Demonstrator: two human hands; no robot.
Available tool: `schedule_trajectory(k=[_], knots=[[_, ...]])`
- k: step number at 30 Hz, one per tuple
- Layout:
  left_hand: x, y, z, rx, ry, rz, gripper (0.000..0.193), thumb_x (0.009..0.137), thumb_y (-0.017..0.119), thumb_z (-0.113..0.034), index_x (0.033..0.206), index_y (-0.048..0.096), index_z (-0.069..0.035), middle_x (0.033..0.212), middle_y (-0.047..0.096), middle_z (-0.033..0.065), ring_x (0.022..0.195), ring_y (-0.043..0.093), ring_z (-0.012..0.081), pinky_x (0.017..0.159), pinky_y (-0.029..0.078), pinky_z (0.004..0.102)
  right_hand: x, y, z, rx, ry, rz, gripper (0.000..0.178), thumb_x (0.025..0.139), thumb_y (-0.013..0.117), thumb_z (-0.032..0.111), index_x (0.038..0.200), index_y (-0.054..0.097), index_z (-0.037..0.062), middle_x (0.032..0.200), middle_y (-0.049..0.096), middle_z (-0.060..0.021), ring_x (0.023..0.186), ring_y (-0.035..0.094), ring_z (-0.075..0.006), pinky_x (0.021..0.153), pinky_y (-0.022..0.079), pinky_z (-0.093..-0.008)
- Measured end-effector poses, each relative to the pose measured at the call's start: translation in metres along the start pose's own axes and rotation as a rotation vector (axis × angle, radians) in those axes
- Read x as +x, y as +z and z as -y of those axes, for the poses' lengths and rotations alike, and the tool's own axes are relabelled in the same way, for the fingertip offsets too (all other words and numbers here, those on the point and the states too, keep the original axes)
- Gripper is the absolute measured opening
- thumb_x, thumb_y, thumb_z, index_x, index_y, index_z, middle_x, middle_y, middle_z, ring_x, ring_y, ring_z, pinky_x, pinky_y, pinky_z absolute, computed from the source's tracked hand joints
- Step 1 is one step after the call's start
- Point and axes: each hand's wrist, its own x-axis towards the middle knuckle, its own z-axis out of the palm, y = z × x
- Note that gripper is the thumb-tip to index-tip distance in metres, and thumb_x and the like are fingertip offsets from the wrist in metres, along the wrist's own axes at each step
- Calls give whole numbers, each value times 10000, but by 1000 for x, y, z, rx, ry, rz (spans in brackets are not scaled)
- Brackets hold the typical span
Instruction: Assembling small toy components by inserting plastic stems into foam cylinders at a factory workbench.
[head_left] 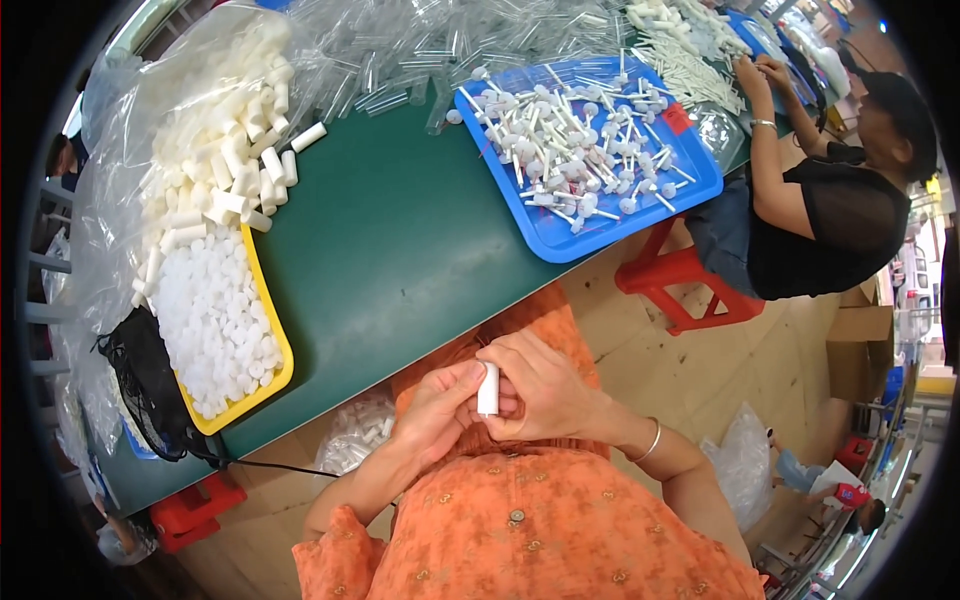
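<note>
Close to my body, in front of the table edge, both hands are closed around a short white cylinder (488,390). The thumb and fingers of my left hand (438,405) grip it from the left. My right hand (538,385) wraps it from the right, its fingers partly hidden behind the cylinder. On the left of the table lies a heap of cream-white cylinders (235,165). Beside it, a yellow tray (287,365) holds many small white pieces. At the back right, a blue tray (550,245) holds white sticks with round translucent heads.
Clear plastic tubes (390,75) cover the far side of the green table (400,240). A black mesh bag (145,380) lies at its left end, with a black cable hanging nearby. A co-worker (825,200) sits on a red stool (690,285) at the right.
</note>
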Motion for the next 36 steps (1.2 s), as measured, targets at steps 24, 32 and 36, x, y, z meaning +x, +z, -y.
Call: schedule_trajectory(k=[24, 32, 36], knots=[[-59, -63, -180, 2032, 901, -1086, 63, 834, 640, -91, 843, 606, -39, 775, 610, 123, 765, 591, 330, 638, 485, 421, 78, -128, -79, -599, 228, 170, 261, 745, 697, -6, 986, 604, 32, 883, 558, -159, 862, 570, -375, 749, 461, -425], [-15, -109, -223, 2230, 646, -1358, 249, 790, 742, -183, 903, 571, -40, 851, 600, 120, 835, 584, 313, 683, 492, 396, 49, -129, -63, 296, 465, -305, 285, 799, 640, -78, 1064, 571, -1, 941, 578, -80, 759, 585, -138, 624, 509, -245], [-27, -105, -222, 2140, 740, -1323, 226, 813, 726, -169, 920, 578, -36, 885, 621, 130, 813, 598, 320, 667, 494, 409, 45, -95, -38, 826, 397, -245, 310, 822, 592, -80, 1119, 537, -14, 1009, 606, -119, 769, 636, -168, 686, 538, -252]])
